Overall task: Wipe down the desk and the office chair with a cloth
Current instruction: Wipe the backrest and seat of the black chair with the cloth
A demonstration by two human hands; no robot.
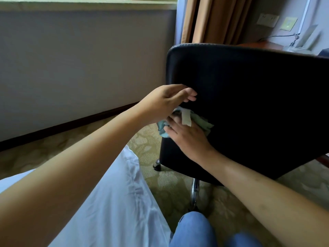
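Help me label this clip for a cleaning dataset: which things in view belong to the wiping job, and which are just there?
In the job:
cloth, pressed to the chair by the right hand
office chair
left hand, fingers relaxed, beside the chair back
desk

Just there:
curtain
wall sockets
cable
carpet

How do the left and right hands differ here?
The right hand presses the cloth against the chair back; the left hand holds nothing. The right hand lies flat, fingers straight; the left hand's fingers hang loosely curled by the chair's edge. The left hand sits higher than the right. Both are bare.
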